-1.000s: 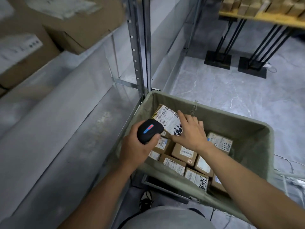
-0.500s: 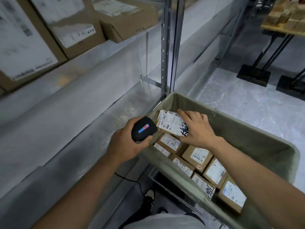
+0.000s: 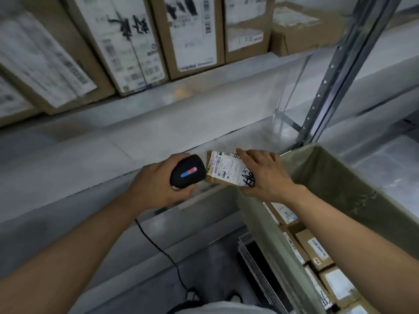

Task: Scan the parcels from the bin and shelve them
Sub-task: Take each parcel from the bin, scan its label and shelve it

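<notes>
A black scanner [image 3: 187,171], marked on top with a blue and red strip, is gripped in the left hand [image 3: 156,184], the fingers curled round its body; a dark cable [image 3: 158,248] hangs down from below that hand. Just to the right of the scanner, a small brown parcel [image 3: 223,168] with a white label and black handwriting is held by the right hand [image 3: 264,175], the fingers laid over its top face and the thumb tucked beneath. The parcel is seen above the edge of the grey metal shelf [image 3: 113,155], touching or almost touching the scanner's nose. Below the right forearm the olive fabric bin [image 3: 335,182] is found, with further labelled parcels [image 3: 317,248] packed inside. Above both hands, large cartons [image 3: 136,41] are stood in a row on the upper shelf
</notes>
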